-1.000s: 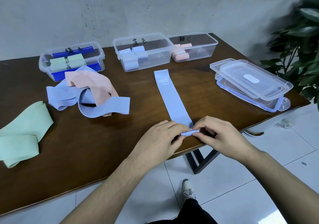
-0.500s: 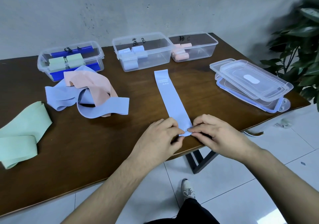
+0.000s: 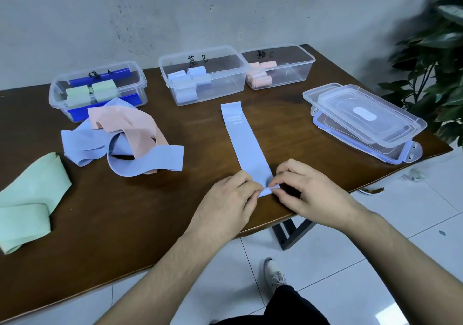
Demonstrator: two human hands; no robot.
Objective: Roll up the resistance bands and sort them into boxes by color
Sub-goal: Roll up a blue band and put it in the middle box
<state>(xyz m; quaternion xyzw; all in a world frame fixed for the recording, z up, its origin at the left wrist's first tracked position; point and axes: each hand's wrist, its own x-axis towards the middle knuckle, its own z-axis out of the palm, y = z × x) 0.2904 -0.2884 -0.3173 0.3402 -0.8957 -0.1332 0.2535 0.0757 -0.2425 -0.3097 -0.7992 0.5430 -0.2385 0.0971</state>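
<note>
A light blue resistance band point(image 3: 244, 140) lies flat and straight on the brown table point(image 3: 125, 219), running away from me. My left hand point(image 3: 225, 207) and my right hand point(image 3: 313, 194) both pinch its near end, which is folded over into a small roll at the table's front edge. Three clear boxes stand at the back: a left box point(image 3: 97, 89) with green rolls, a middle box point(image 3: 203, 74) with blue rolls, a right box point(image 3: 279, 65) with pink rolls.
A loose tangle of blue bands point(image 3: 140, 159) and a pink band point(image 3: 132, 129) lies at left centre. Green bands point(image 3: 27, 199) lie at the far left. Stacked clear lids point(image 3: 363, 116) sit at the right edge. A potted plant point(image 3: 431, 56) stands beyond the table's right corner.
The fingers of both hands have worked the band's near end, folding it tighter; the hands stay in almost the same place at the front edge.
</note>
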